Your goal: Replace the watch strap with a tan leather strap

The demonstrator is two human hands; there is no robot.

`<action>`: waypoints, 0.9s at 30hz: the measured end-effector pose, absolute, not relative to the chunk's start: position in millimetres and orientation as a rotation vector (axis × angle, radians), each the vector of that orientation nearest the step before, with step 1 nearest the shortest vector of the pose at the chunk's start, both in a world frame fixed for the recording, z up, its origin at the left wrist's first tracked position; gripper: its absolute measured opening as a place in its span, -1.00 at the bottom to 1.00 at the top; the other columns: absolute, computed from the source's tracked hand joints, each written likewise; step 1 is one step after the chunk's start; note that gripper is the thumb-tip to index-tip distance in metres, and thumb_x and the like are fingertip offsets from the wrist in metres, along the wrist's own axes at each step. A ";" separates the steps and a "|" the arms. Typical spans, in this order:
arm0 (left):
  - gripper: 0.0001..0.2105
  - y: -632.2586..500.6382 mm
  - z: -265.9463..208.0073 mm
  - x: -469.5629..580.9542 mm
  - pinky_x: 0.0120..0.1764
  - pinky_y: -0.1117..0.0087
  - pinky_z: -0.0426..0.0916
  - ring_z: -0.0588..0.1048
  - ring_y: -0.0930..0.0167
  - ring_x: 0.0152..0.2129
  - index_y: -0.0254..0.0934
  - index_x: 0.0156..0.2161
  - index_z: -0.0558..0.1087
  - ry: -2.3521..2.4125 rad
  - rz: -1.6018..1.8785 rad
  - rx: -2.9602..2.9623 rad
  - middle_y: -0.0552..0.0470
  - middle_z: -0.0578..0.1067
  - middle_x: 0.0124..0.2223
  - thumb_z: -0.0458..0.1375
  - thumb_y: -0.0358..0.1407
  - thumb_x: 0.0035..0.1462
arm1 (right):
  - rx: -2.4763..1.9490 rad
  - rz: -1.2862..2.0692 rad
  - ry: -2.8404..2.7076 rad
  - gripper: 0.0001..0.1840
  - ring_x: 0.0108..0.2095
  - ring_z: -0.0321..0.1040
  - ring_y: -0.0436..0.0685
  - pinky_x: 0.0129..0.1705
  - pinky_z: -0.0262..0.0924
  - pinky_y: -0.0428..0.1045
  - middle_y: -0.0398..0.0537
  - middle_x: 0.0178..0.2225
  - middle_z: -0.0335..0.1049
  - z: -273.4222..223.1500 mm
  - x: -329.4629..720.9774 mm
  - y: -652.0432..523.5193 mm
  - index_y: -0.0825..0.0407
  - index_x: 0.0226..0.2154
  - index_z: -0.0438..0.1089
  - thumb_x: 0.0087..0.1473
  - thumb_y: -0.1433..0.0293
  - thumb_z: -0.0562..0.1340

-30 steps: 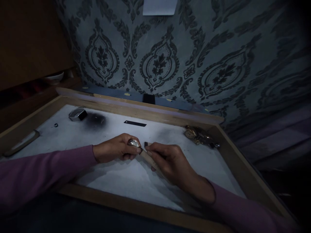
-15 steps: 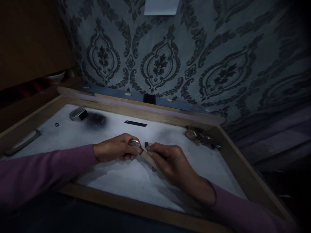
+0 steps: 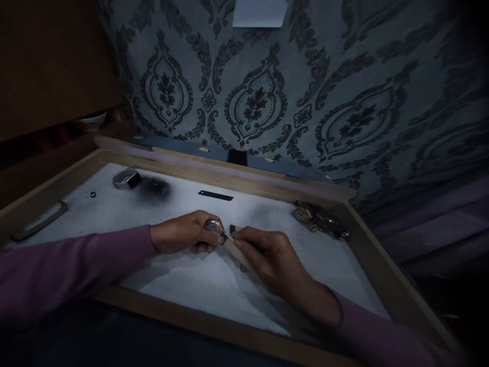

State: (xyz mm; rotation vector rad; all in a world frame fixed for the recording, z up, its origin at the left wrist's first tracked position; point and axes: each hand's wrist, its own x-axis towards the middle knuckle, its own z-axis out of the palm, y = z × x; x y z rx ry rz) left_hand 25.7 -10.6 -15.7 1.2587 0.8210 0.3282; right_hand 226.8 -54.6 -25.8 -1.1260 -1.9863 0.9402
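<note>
Head view: the left hand [image 3: 183, 237] closes around a small round metal watch case [image 3: 213, 226], fingers curled, holding it above the white work surface [image 3: 198, 285] of a wooden-framed tray [image 3: 214, 323]. The right hand [image 3: 267, 255] pinches a wooden-handled tool [image 3: 239, 253], its thin metal tip touching the case edge. A dark flat strip [image 3: 215, 195] lies beyond the hands. A metal block [image 3: 127, 179] and a small ring [image 3: 92, 194] lie at far left; a heap of watch parts [image 3: 319, 220] sits at far right. No legible writing or brand is visible on any item.
</note>
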 end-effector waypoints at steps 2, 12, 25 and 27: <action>-0.82 -10.9 -14.9 25.7 -0.61 0.52 0.01 0.19 0.60 -0.70 -0.31 -0.41 0.33 0.828 0.321 1.261 0.20 0.33 -0.60 0.23 -0.26 -0.05 | -1.126 0.938 -1.989 -0.76 -0.64 0.33 -0.03 -0.60 0.19 -0.13 -0.13 -0.61 0.42 -26.2 226.7 -54.5 0.11 -0.38 0.53 0.17 0.47 0.14; -0.84 -10.2 -13.8 25.0 -0.62 0.52 -0.01 0.18 0.60 -0.70 -0.30 -0.40 0.33 0.814 0.315 1.264 0.20 0.33 -0.60 0.21 -0.28 -0.06 | -1.124 0.950 -1.972 -0.76 -0.65 0.35 -0.03 -0.62 0.19 -0.16 -0.14 -0.61 0.40 -26.1 225.6 -54.9 0.10 -0.44 0.48 0.17 0.46 0.13; -0.83 -10.8 -14.8 24.5 -0.62 0.51 -0.03 0.18 0.60 -0.70 -0.29 -0.43 0.31 0.798 0.315 1.263 0.19 0.33 -0.60 0.21 -0.28 -0.05 | -1.125 0.974 -1.969 -0.76 -0.65 0.34 -0.04 -0.60 0.19 -0.14 -0.16 -0.63 0.39 -25.4 224.7 -55.3 0.11 -0.37 0.52 0.18 0.47 0.13; -0.84 -10.2 -14.3 24.5 -0.62 0.51 -0.02 0.18 0.60 -0.70 -0.29 -0.43 0.31 0.799 0.310 1.266 0.20 0.33 -0.61 0.21 -0.28 -0.05 | -1.130 0.967 -1.979 -0.75 -0.64 0.34 -0.03 -0.59 0.19 -0.13 -0.15 -0.63 0.39 -25.5 224.9 -55.3 0.11 -0.38 0.52 0.18 0.47 0.13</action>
